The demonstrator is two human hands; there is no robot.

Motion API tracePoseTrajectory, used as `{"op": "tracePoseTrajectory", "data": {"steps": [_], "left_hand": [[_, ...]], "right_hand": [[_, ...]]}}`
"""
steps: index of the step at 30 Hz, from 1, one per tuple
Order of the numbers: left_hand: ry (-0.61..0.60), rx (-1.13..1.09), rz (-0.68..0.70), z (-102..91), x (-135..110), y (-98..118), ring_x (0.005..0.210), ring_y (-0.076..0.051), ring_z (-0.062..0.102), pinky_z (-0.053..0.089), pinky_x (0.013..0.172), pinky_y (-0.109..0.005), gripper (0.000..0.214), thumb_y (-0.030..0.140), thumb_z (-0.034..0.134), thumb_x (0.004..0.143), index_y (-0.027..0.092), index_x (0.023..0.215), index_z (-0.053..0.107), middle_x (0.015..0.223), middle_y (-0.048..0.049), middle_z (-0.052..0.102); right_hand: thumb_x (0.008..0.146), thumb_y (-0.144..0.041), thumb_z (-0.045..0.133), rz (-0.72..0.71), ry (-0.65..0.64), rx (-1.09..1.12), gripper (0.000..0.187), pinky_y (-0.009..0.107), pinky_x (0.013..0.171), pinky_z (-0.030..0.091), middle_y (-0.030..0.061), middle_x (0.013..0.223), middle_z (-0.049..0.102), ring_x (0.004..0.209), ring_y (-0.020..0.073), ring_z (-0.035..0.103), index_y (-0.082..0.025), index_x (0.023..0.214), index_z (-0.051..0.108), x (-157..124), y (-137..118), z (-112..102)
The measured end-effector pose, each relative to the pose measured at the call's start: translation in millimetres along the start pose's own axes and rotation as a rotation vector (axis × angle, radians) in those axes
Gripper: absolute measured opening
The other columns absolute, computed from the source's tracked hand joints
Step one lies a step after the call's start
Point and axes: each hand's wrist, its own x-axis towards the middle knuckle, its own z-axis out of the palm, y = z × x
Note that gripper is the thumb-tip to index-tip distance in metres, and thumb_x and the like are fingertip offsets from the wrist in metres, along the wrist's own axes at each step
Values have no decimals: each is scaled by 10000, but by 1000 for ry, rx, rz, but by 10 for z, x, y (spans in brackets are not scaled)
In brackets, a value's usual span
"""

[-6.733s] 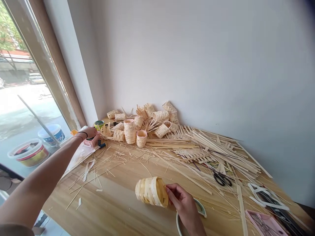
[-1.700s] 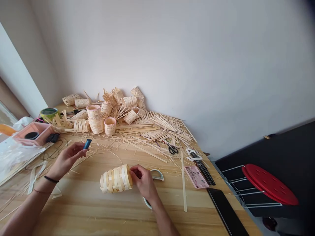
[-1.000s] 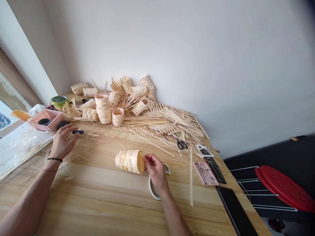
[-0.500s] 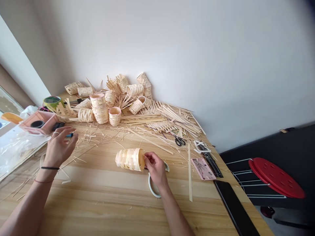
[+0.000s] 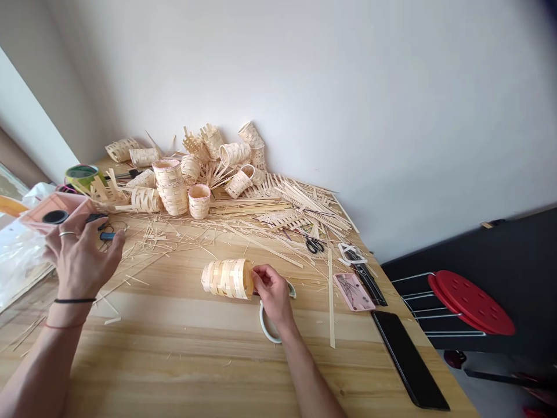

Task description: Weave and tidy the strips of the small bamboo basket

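My right hand (image 5: 272, 293) pinches the rim of a small woven basket (image 5: 225, 278), which lies on its side with its open end toward that hand. Beneath and behind the hand, a pale green-white ring-shaped handle (image 5: 267, 328) shows in part; the rest of it is hidden. At the left, my left hand (image 5: 82, 255) has its fingers spread and appears to hold nothing. It is in front of a pink box (image 5: 39, 215) with a dark round opening. Close to its thumb is a small blue item (image 5: 107, 235), too small to name.
Several woven baskets (image 5: 174, 197) and a pile of thin wooden strips (image 5: 300, 197) fill the table's back. Black scissors (image 5: 314, 245), a pink tray (image 5: 353, 291) and a black flat slab (image 5: 409, 360) lie toward the right edge. Red stools (image 5: 472, 302) stand beyond it.
My left hand has moved left toward the pink box, its fingers spreading wider. My right hand keeps its pinch on the basket. The whole view has shifted slightly.
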Motion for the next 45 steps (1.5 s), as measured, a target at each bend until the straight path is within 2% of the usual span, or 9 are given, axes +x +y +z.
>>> {"op": "tracePoseTrajectory", "data": {"steps": [4, 8, 17, 26, 30, 35, 39, 42, 45], "left_hand": [[70, -206, 290, 105, -114, 119, 1337, -319, 639, 451, 1205, -524, 309, 434, 574, 1019, 183, 1088, 739, 1384, -132, 698], [-248, -395, 475, 223, -309, 324, 1151, -261, 747, 587, 1034, -410, 292, 422, 561, 1025, 217, 1131, 740, 1305, -104, 741], [-510, -419, 605, 458, -430, 303, 1220, -304, 721, 589, 1045, -465, 362, 482, 551, 1029, 221, 1188, 744, 1349, -136, 723], [-741, -465, 759, 350, -491, 379, 1378, -299, 637, 526, 1161, -462, 544, 529, 645, 991, 345, 1499, 579, 1551, -70, 618], [-706, -397, 798, 438, -550, 365, 1459, -347, 554, 454, 1209, -552, 654, 560, 707, 940, 344, 1535, 543, 1558, -91, 610], [-586, -389, 762, 500, -527, 290, 1340, -324, 660, 552, 1113, -455, 586, 581, 639, 977, 308, 1492, 580, 1521, -107, 636], [-298, -223, 554, 339, -407, 285, 1134, -324, 756, 602, 981, -469, 373, 481, 547, 1033, 265, 1298, 698, 1372, -101, 732], [-111, -117, 409, 166, -296, 292, 1282, -411, 666, 532, 1074, -595, 331, 451, 553, 1016, 218, 1153, 744, 1333, -150, 732], [-71, -3, 304, 87, -219, 255, 1420, -496, 513, 412, 1131, -734, 354, 485, 531, 1021, 215, 1043, 759, 1294, -193, 721]], "right_hand": [[858, -594, 754, -6, 2, -4, 391, 275, 553, 549, 52, 810, 731, 699, 205, 661, -205, 877, 723, 0, -12, 9], [860, -593, 753, -19, 3, -11, 392, 282, 560, 545, 52, 798, 735, 689, 204, 656, -203, 870, 719, 2, -10, 12], [891, -565, 736, -40, -14, -19, 369, 284, 587, 543, 55, 804, 745, 704, 204, 663, -197, 884, 719, 1, -12, 18], [914, -509, 715, -54, -21, -24, 308, 286, 608, 545, 56, 826, 757, 725, 208, 682, -202, 897, 725, 3, 12, 44], [908, -506, 714, -54, -22, -27, 300, 283, 584, 537, 51, 809, 753, 713, 210, 678, -207, 886, 725, 3, -8, 51], [903, -493, 718, -54, -22, -27, 291, 281, 582, 535, 50, 799, 751, 699, 204, 674, -203, 875, 722, 3, -30, 51], [903, -483, 723, -55, -18, -27, 282, 290, 605, 543, 55, 807, 756, 709, 209, 681, -203, 870, 723, 1, -37, 50], [907, -494, 723, -56, -22, -25, 293, 297, 625, 551, 60, 820, 764, 718, 212, 687, -202, 876, 727, 0, -41, 52], [908, -505, 723, -56, -28, -23, 306, 296, 631, 553, 60, 822, 763, 724, 211, 690, -200, 880, 726, 2, -35, 57]]}}
